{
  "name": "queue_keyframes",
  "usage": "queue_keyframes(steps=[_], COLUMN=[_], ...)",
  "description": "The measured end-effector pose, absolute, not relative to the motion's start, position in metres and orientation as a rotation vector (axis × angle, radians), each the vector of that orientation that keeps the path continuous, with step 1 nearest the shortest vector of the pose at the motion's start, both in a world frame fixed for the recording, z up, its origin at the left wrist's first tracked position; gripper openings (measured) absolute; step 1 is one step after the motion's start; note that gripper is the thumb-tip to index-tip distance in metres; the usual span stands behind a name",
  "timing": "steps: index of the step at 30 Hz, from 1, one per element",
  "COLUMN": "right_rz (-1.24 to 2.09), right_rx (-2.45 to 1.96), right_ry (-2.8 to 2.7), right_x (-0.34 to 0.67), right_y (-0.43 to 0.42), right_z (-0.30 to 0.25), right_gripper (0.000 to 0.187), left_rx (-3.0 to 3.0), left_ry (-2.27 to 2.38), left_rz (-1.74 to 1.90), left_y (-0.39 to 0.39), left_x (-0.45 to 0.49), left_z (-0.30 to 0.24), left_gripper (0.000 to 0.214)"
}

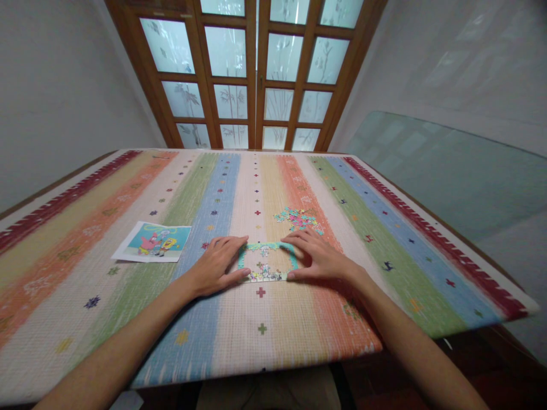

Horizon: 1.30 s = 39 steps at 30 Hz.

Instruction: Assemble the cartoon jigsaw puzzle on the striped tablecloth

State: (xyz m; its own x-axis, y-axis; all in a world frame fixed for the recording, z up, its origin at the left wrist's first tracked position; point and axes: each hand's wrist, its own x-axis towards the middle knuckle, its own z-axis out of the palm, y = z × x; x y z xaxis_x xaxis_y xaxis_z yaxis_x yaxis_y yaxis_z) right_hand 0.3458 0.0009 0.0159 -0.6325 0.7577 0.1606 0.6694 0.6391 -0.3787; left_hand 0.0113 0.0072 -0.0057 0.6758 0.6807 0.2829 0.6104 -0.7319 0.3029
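Note:
A partly assembled jigsaw puzzle (268,279) lies flat on the striped cloth in front of me, a rectangular border of joined pieces with the cloth showing through its middle. My left hand (217,265) grips its left side, fingertips by the upper corner and thumb on the lower one. From the right, my right hand (318,256) holds the opposite side the same way, thumb low and fingers high. Just beyond the right fingers is a heap of loose puzzle pieces (299,218), teal, pink and yellow. Part of each puzzle side is hidden by my hands.
To the left lies a creased paper with a cartoon picture (158,242). The table wears a colourful striped cloth (260,319), its near edge hanging close to me. Wooden doors with frosted panes (255,85) stand behind, and a glass panel (431,154) leans at the right wall.

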Motion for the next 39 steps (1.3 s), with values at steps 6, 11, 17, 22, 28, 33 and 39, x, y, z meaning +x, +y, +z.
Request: queue_keyframes(steps=[6,11,17,22,28,33,39], right_rz=[0.232,0.203,0.177,0.219,0.205,0.213,0.148], right_rx=[-1.157,-1.252,-1.355,-1.353,-1.301,-1.264,-1.345], right_ry=[-2.48,-2.352,-2.263,-2.288,-2.375,-2.393,-2.284], right_x=[0.359,0.363,0.357,0.352,0.346,0.342,0.347], right_y=[0.02,0.039,0.056,0.054,0.046,0.043,0.062], right_z=[0.009,0.007,0.0,-0.001,0.002,0.004,0.002], right_gripper=[0.036,0.038,0.042,0.038,0.03,0.031,0.033], left_rx=[2.74,2.756,2.772,2.749,2.746,2.741,2.738], left_ry=[1.086,1.087,1.111,1.125,1.12,1.109,1.106], left_rz=[0.722,0.814,0.784,0.725,0.672,0.639,0.646], left_y=[0.011,0.013,0.011,0.01,0.01,0.01,0.009], left_x=[0.007,0.006,0.007,0.008,0.008,0.008,0.008], left_z=[-0.009,-0.012,-0.01,-0.008,-0.008,-0.008,-0.007], left_gripper=[0.045,0.038,0.038,0.039,0.04,0.04,0.04])
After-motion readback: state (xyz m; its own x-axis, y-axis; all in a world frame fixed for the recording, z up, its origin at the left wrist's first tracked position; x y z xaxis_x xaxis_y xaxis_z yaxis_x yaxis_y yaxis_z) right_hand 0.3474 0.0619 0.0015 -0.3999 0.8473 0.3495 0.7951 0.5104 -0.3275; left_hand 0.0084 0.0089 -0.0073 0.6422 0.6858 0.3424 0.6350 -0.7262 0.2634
